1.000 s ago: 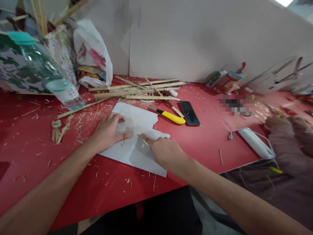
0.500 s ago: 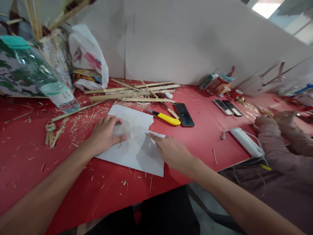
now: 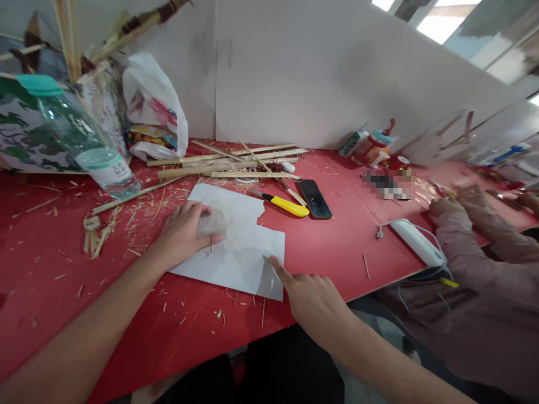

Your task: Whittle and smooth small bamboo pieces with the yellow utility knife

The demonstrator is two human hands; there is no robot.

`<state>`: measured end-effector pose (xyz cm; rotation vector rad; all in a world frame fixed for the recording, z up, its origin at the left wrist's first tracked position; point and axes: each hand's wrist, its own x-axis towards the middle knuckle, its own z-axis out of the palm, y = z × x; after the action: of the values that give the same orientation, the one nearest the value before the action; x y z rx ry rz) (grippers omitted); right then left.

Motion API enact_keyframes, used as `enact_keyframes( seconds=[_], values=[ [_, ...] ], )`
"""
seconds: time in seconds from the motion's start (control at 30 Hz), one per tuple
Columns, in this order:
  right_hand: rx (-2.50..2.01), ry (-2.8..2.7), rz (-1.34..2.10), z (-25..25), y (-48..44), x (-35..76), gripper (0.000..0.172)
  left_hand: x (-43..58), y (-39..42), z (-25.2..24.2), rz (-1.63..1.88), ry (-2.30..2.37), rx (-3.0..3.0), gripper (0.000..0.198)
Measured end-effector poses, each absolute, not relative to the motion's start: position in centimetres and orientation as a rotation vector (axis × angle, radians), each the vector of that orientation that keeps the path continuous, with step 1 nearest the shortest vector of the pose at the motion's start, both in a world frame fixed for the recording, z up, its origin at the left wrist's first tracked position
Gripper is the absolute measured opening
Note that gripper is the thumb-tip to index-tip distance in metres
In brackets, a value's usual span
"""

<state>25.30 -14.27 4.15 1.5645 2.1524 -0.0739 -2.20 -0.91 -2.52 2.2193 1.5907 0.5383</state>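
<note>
A white sheet of paper (image 3: 248,264) with a torn upper right edge lies on the red table. My left hand (image 3: 181,233) rests at its left side, thumb and fingers curved around a clear, see-through piece (image 3: 211,223) whose exact kind I cannot make out. A short stub of wood shows by the thumb. At the paper's right edge is my right hand (image 3: 309,292), index finger stretched along a thin, pointed sliver (image 3: 266,259); its tip touches or hovers just over the paper. The other fingers are folded under and largely hidden.
Behind the paper lie a yellow-handled cutter (image 3: 288,205), a phone (image 3: 315,198) and bamboo strips (image 3: 227,166). A water bottle (image 3: 99,151) and plastic bag (image 3: 158,106) stand left. Shavings litter the table (image 3: 126,336). Right are a white power strip (image 3: 416,241) and another person's sleeves (image 3: 471,241).
My right hand has moved toward me and slightly right, drawing the thin sliver from the paper's torn edge down to its lower right. My left hand stays around the clear piece.
</note>
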Motion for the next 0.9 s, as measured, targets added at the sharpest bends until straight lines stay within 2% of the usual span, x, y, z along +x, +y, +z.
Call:
enact_keyframes(
  seconds=[0.33,0.5,0.63,0.73,0.9],
  values=[
    [1.626,2.313,-0.027,3.5,-6.6,21.9,0.072,-2.2,-0.9,-2.5,0.543,1.592,2.206,0.057],
    [1.556,2.240,-0.107,3.6,-10.8,24.1,0.083,-2.1,-0.9,-2.3,0.524,1.631,2.178,0.057],
    [1.541,2.207,-0.110,3.8,-14.5,26.0,0.082,-2.2,-0.9,-2.3,0.529,1.590,2.194,0.056],
    [1.515,2.263,-0.120,3.9,-13.8,25.7,0.078,-2.3,-0.8,-2.4,0.550,1.568,2.205,0.056],
    [1.483,2.340,-0.041,3.8,-8.8,23.4,0.081,-2.3,-0.9,-2.5,0.548,1.568,2.212,0.056]
  ],
)
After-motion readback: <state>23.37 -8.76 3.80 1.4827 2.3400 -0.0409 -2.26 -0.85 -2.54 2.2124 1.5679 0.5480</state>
